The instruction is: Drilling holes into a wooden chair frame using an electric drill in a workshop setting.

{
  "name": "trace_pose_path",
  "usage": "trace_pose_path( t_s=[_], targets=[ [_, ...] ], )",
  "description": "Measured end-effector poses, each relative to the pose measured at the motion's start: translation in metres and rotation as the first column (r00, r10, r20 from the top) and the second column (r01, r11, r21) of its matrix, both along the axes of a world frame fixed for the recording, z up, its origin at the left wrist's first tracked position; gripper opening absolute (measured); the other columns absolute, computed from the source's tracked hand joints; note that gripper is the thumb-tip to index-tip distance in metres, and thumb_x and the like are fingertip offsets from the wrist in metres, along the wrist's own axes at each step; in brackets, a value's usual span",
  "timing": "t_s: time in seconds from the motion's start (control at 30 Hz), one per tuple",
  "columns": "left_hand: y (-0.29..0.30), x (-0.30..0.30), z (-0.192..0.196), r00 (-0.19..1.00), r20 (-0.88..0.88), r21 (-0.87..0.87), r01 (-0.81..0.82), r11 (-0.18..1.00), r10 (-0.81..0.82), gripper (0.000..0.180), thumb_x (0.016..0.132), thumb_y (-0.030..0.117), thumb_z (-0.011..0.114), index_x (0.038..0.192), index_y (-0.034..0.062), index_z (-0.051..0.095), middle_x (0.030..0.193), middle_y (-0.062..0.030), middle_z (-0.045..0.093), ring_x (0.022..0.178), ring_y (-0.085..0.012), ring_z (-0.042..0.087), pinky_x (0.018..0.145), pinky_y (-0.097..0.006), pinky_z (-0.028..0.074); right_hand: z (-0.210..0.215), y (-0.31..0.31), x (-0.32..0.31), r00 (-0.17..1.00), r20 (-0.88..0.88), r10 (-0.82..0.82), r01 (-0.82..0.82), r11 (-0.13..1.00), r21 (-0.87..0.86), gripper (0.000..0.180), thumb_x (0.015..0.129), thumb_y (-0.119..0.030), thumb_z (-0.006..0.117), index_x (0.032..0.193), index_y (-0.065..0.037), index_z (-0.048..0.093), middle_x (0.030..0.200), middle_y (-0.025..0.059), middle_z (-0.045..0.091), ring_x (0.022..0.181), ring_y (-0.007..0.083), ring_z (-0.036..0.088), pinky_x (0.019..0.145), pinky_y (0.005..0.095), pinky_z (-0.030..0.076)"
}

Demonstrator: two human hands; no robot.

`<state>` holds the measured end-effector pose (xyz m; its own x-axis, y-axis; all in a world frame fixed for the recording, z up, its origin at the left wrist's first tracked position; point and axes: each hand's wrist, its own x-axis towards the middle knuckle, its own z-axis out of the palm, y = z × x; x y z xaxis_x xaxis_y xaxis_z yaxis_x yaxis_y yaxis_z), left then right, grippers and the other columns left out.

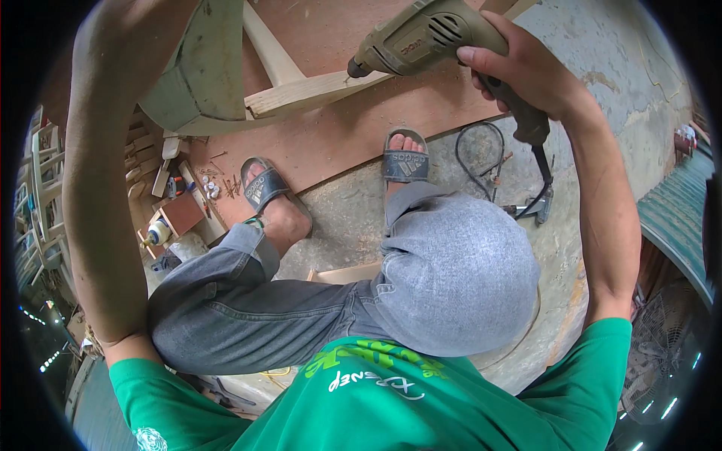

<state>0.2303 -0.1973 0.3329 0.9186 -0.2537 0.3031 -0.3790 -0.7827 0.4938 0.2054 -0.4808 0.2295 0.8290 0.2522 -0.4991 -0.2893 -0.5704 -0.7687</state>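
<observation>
My right hand (pixel 519 68) is wrapped round the handle of an olive-brown power drill (pixel 425 37), thumb along its side. The drill's black chuck (pixel 359 69) points down-left, its tip at the upper face of a pale wooden rail (pixel 316 92). A second wooden bar (pixel 272 45) meets that rail from above. Left of them stands a grey-green curved panel (pixel 207 75), against the rail's end. My left arm reaches up to the top left edge; only part of my left hand (pixel 154 26) shows beside the panel, its fingers hidden.
Under the wood lies a reddish-brown board (pixel 323 154), with my sandalled feet at its near edge. The drill's black cord (pixel 543 169) drops to the concrete floor beside a metal tool (pixel 538 209). Screws (pixel 218 159), wood offcuts and a glue bottle (pixel 156 231) lie at left.
</observation>
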Motion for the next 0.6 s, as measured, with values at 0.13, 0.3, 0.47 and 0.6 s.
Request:
trace_pose_path(
  t_s=[0.13,0.3,0.47,0.6],
  targets=[
    [0.009,-0.004,0.016,0.999,0.014,0.072,-0.051,0.996,0.050,0.039,0.094,0.040,0.070,0.104,0.0025,0.065,0.078,-0.0011,0.058,0.074,-0.0085,0.053,0.064,-0.027,0.044,0.027,0.027,0.020,0.992,-0.036,0.120,-0.120,0.993,-0.016,0.030,0.099,-0.024,0.061,0.120,-0.004,0.051,0.081,0.0052,0.063,0.063,0.0110,0.061,0.052,0.0268,0.052],
    [0.001,0.004,0.007,1.000,0.006,0.025,0.007,1.000,-0.007,0.042,0.092,0.041,0.071,0.106,0.0022,0.064,0.081,-0.0042,0.060,0.075,-0.0120,0.056,0.067,-0.030,0.046,-0.011,0.004,0.016,0.990,0.034,0.140,-0.140,0.990,0.021,0.030,0.099,-0.027,0.063,0.118,-0.007,0.053,0.072,0.0011,0.056,0.055,0.0079,0.055,0.047,0.0244,0.048],
    [0.012,0.007,0.009,0.997,-0.002,-0.072,0.082,0.994,-0.082,0.039,0.090,0.038,0.071,0.105,0.0033,0.064,0.080,-0.0053,0.064,0.076,-0.0135,0.060,0.068,-0.031,0.049,-0.019,0.002,0.011,0.990,0.044,0.137,-0.140,0.988,0.072,0.031,0.098,-0.028,0.064,0.115,-0.005,0.053,0.071,0.0019,0.056,0.054,0.0090,0.055,0.047,0.0253,0.048],
    [0.020,0.007,0.006,0.995,0.003,-0.064,0.096,0.993,-0.096,0.039,0.089,0.037,0.073,0.108,0.0043,0.064,0.082,-0.0077,0.067,0.078,-0.0151,0.064,0.070,-0.032,0.051,-0.017,0.006,0.014,0.991,0.022,0.130,-0.131,0.987,0.096,0.028,0.097,-0.026,0.065,0.108,-0.004,0.052,0.071,0.0027,0.056,0.053,0.0097,0.054,0.047,0.0263,0.048]
  ],
)
